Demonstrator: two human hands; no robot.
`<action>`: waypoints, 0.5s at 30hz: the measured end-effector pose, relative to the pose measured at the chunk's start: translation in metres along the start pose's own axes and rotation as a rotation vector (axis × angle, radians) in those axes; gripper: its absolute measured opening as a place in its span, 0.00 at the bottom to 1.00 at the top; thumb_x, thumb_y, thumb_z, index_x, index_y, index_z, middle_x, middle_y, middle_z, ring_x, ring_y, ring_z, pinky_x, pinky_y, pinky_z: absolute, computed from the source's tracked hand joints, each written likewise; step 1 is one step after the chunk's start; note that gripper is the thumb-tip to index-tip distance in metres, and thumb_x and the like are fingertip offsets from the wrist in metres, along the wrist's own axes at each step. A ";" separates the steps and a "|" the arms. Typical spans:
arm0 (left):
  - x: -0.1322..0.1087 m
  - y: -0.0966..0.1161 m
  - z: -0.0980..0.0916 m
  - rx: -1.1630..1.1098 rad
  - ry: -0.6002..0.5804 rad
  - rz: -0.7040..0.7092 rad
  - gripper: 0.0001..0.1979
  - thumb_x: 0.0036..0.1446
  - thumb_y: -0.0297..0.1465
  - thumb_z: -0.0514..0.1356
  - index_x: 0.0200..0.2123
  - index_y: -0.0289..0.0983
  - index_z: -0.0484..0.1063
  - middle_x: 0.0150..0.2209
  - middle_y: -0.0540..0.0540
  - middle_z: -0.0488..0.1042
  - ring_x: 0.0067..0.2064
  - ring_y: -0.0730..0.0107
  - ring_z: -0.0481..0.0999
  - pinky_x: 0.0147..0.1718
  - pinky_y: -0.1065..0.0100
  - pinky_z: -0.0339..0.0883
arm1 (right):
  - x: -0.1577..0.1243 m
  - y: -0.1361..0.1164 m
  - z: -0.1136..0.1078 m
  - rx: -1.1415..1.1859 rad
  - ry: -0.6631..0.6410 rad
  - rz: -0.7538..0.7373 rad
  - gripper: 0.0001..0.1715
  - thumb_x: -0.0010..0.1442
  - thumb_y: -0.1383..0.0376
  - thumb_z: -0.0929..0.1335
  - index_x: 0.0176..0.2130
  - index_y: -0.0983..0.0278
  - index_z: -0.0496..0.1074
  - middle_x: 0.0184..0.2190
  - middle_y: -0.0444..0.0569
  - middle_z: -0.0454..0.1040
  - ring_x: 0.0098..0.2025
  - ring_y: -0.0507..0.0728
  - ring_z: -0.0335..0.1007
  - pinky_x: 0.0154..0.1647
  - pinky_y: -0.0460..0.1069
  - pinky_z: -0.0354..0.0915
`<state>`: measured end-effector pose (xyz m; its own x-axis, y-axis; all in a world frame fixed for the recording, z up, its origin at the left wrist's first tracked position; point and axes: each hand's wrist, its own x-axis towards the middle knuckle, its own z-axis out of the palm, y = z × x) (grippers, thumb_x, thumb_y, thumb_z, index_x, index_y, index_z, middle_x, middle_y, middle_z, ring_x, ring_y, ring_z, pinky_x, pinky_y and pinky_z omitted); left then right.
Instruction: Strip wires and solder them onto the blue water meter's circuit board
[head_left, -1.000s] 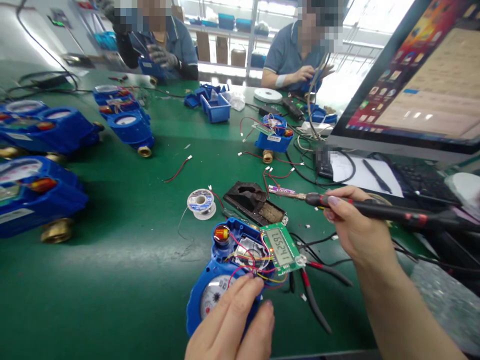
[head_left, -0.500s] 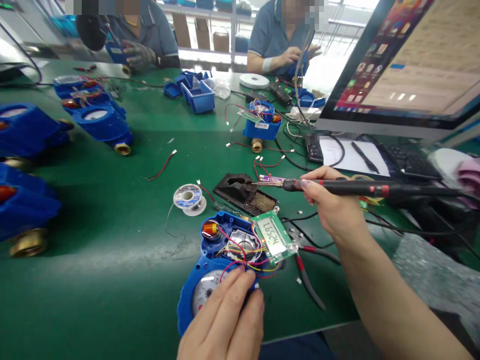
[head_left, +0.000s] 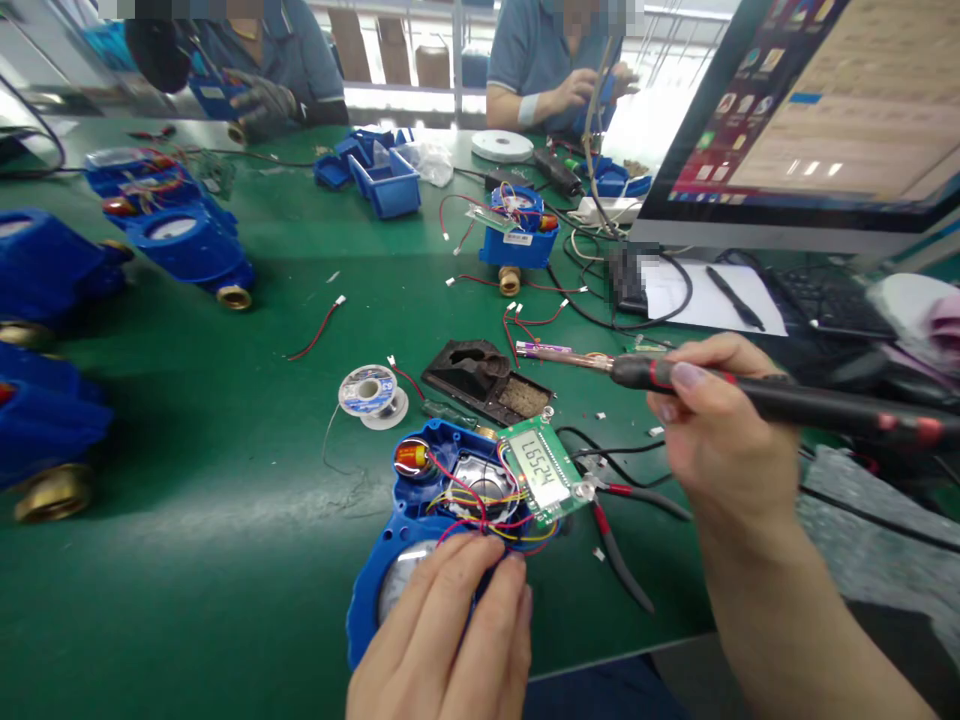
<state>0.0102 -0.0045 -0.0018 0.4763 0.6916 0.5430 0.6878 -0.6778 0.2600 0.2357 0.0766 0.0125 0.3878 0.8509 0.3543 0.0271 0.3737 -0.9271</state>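
In front of me lies an opened blue water meter [head_left: 373, 590], its battery and colored wires exposed. My left hand [head_left: 450, 630] grips its lower part, covering some of the dial, with the fingertips at the wires. A green circuit board [head_left: 536, 470] with a lit display leans on the meter's right side, joined by wires. My right hand [head_left: 724, 430] is closed round the handle of a soldering iron [head_left: 630, 370], whose tip points left above the table. Behind the meter sits a black soldering iron stand [head_left: 469, 375] with a sponge. A solder spool [head_left: 370, 392] stands left of it.
Red-handled pliers [head_left: 619, 560] lie right of the board. More blue meters [head_left: 191, 245] stand at left, and another meter [head_left: 517, 240] farther back. A monitor [head_left: 810, 120] rises at right. Loose connector wires [head_left: 319, 330] lie about. Two people [head_left: 551, 95] work across the table.
My right hand has drawn the soldering iron to the right, away from the stand. My left hand stays on the meter. The whole view has shifted slightly.
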 end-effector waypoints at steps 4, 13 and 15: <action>0.010 0.003 0.001 -0.021 -0.029 -0.050 0.08 0.57 0.20 0.57 0.41 0.33 0.70 0.37 0.46 0.70 0.35 0.70 0.71 0.35 0.72 0.66 | -0.017 -0.012 -0.009 0.081 0.106 -0.015 0.02 0.45 0.71 0.68 0.25 0.65 0.71 0.22 0.43 0.65 0.19 0.49 0.55 0.17 0.47 0.45; 0.012 0.003 0.003 -0.067 -0.153 -0.038 0.11 0.57 0.17 0.54 0.42 0.31 0.70 0.35 0.44 0.66 0.33 0.71 0.66 0.31 0.74 0.65 | -0.031 -0.014 -0.026 0.075 0.090 -0.003 0.05 0.45 0.70 0.65 0.26 0.64 0.71 0.19 0.43 0.65 0.18 0.51 0.55 0.18 0.50 0.45; 0.012 0.002 0.001 -0.066 -0.167 -0.037 0.13 0.57 0.16 0.53 0.44 0.30 0.70 0.35 0.44 0.65 0.35 0.72 0.66 0.32 0.75 0.65 | -0.031 -0.013 -0.029 0.065 0.090 -0.013 0.06 0.45 0.71 0.65 0.26 0.63 0.71 0.18 0.42 0.64 0.18 0.52 0.55 0.17 0.50 0.46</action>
<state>0.0176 0.0027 0.0046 0.5397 0.7442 0.3935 0.6714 -0.6625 0.3321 0.2500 0.0347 0.0102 0.4686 0.8106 0.3512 -0.0264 0.4102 -0.9116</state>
